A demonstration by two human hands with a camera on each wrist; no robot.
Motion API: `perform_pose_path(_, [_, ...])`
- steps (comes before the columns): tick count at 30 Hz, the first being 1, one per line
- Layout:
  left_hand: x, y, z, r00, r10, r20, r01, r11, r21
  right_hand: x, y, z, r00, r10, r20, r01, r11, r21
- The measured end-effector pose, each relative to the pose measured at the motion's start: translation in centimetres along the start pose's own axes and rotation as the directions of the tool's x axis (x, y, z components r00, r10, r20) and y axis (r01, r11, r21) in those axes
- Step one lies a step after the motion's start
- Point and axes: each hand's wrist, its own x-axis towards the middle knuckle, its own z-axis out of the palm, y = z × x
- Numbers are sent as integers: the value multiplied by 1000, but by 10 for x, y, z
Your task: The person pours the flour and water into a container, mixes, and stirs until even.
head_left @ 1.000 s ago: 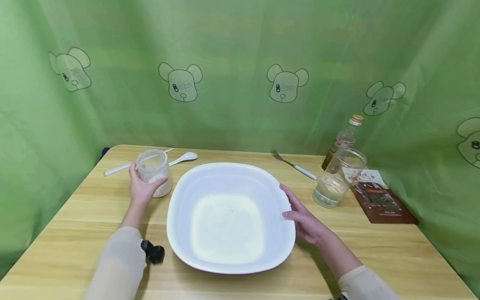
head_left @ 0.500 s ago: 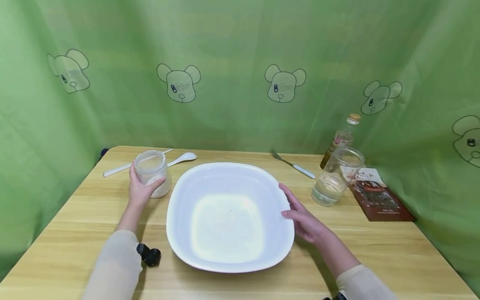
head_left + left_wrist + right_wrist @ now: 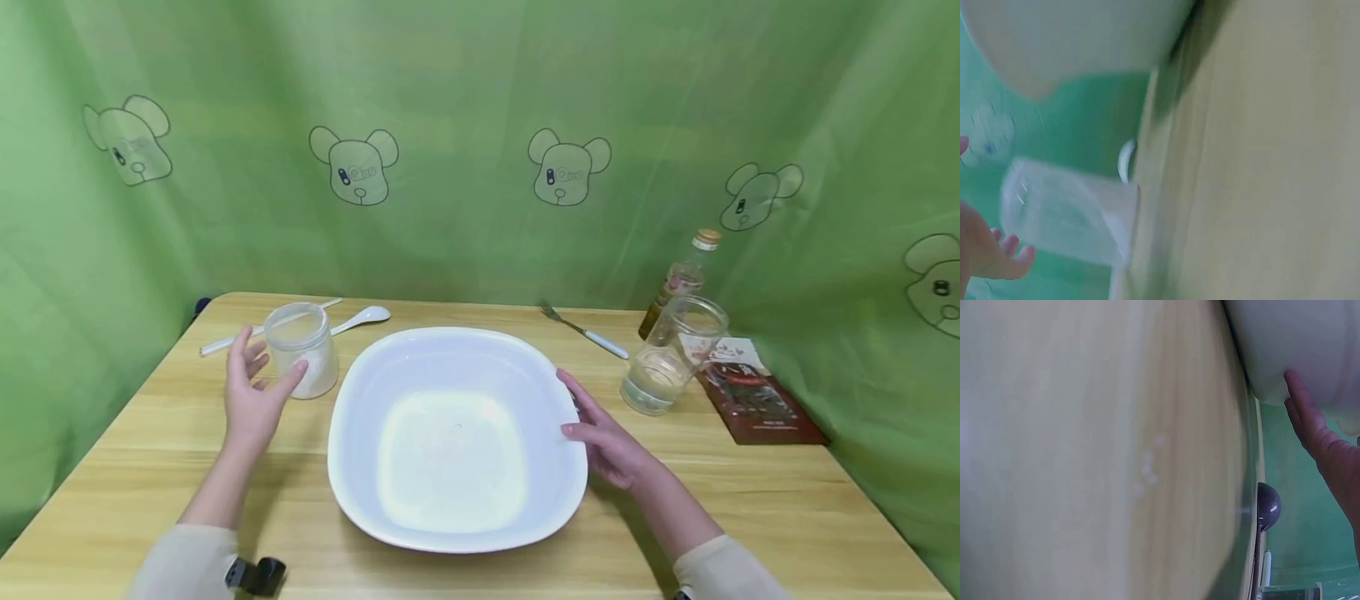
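A clear jar with white contents in its lower part stands upright at the left of the table. My left hand is beside it with fingers spread and apart from the jar's left side; the thumb overlaps its front in the head view. In the left wrist view the jar stands clear of the visible fingers. A wide white basin sits in the middle. At its right side my right hand holds it, thumb over the rim and fingers along the outer wall. Nothing shows inside the basin.
A white spoon and a white stick lie behind the jar. On the right are a fork, a tilted-looking clear container with liquid, a bottle and a dark red packet. A green curtain closes the back.
My left hand has let go of the jar and drawn back to the left and toward me. The jar stays where it stood. My right hand keeps its hold on the basin.
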Motion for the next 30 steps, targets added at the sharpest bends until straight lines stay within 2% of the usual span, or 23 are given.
perform_pose_path(2, [-17, 28, 2, 997, 25, 77, -21, 999, -46, -1, -2, 0, 1000, -7, -1, 7, 1000, -7])
perform_pose_path(4, [-31, 51, 5, 980, 36, 193, -15, 994, -112, -2, -3, 1, 1000, -8, -3, 8, 1000, -16])
perform_pose_path(6, [-43, 68, 8, 948, 38, 317, 14, 987, -160, -2, -4, 1, 1000, -8, -7, 8, 1000, -28])
perform_pose_path(7, [-47, 70, 9, 926, 42, 376, 30, 983, -183, -2, -4, 1, 1000, -6, -11, 5, 999, -34])
perform_pose_path(9, [-51, 69, 12, 882, 39, 469, 67, 976, -208, -3, -5, 2, 1000, -2, -20, 1, 998, -57])
perform_pose_path(11, [-54, 66, 16, 844, 42, 535, 100, 967, -235, -4, -7, 1, 1000, -7, -26, 5, 996, -86])
perform_pose_path(15, [-57, 57, 22, 780, 62, 623, 178, 932, -315, -9, -14, -2, 998, -58, -7, 56, 987, -152])
perform_pose_path(19, [-58, 48, 25, 744, 55, 666, 237, 910, -341, -15, -26, -5, 990, -140, 20, 141, 970, -196])
perform_pose_path(21, [-59, 43, 27, 737, 47, 675, 250, 908, -336, -19, -34, -7, 982, -188, -3, 182, 953, -241])
perform_pose_path(23, [-59, 38, 28, 731, 43, 681, 265, 901, -342, -24, -43, -10, 968, -244, -65, 208, 916, -344])
perform_pose_path(25, [-60, 35, 28, 728, 45, 684, 279, 892, -356, -28, -51, -15, 937, -318, -147, 222, 863, -454])
perform_pose_path(26, [-60, 33, 28, 728, 47, 684, 284, 888, -363, -30, -55, -19, 912, -364, -189, 228, 834, -503])
perform_pose_path(28, [-61, 31, 28, 730, 48, 682, 294, 879, -376, -32, -62, -25, 837, -466, -286, 257, 797, -547])
perform_pose_path(30, [-61, 30, 28, 736, 46, 675, 297, 874, -384, -35, -68, -31, 735, -561, -380, 315, 779, -541])
